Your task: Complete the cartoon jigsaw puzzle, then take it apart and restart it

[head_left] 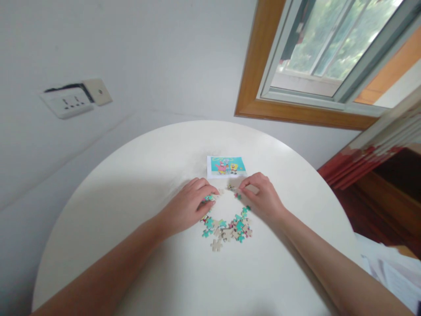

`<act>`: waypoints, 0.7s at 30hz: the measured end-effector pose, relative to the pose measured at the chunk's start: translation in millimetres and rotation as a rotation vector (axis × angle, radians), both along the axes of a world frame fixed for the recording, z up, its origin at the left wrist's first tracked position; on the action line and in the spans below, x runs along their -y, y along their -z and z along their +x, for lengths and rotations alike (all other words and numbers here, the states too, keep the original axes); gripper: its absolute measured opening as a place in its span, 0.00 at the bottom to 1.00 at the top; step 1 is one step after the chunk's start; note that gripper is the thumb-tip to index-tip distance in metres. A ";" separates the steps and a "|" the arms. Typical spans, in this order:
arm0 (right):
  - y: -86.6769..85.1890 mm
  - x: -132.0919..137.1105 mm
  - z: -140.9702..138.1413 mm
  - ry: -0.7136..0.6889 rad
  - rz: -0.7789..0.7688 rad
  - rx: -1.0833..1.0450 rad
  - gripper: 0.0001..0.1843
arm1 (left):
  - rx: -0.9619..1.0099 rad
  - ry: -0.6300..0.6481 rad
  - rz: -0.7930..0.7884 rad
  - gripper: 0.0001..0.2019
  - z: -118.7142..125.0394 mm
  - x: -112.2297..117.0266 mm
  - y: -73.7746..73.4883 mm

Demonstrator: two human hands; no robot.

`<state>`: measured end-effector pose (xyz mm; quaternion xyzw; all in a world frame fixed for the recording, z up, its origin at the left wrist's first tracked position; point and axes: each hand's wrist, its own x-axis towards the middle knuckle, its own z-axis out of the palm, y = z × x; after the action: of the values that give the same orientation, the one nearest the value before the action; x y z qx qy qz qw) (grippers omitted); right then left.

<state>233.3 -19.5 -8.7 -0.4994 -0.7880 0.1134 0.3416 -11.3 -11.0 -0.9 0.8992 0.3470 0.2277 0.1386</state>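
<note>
Jigsaw puzzle pieces [226, 234], teal, pink and plain grey-backed, lie loosely in a ring on the white round table [141, 272], thickest on the near side. At the ring's left edge rests my left hand [189, 205], its thumb and fingers apart around a few teal pieces [208, 199] that it partly covers. Across from it, my right hand [263, 196] pinches thumb and forefinger together at a small puzzle piece [231, 188] on the far side. Just beyond both hands lies a picture card [226, 166] with a pink and a yellow cartoon figure on teal.
Behind the table stands a white wall [158, 57] with a power socket [74, 103] at left. A wood-framed window [248, 87] is at upper right, beside a red and cream curtain [358, 158]. Papers [391, 267] lie low at the right, past the table's edge.
</note>
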 end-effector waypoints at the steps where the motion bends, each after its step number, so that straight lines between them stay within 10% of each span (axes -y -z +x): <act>1: -1.0 -2.1 6.6 0.043 -0.003 -0.031 0.05 | 0.007 -0.001 -0.001 0.09 -0.1 0.0 0.1; 10: -0.3 -23.1 70.3 0.337 -0.220 -0.179 0.14 | 0.004 0.014 -0.017 0.10 -1.4 0.1 0.2; 15: 6.1 -28.1 78.6 0.406 0.078 0.119 0.13 | 0.008 0.006 -0.018 0.10 -1.5 0.2 0.0; 21: 1.7 -11.3 39.5 0.175 0.162 0.161 0.12 | -0.012 -0.071 0.032 0.10 -4.8 -4.4 4.5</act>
<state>272.7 -8.2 -10.5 -0.5445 -0.7730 -0.0212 0.3249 -16.0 -6.6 -5.5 0.8897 0.3760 0.2327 0.1141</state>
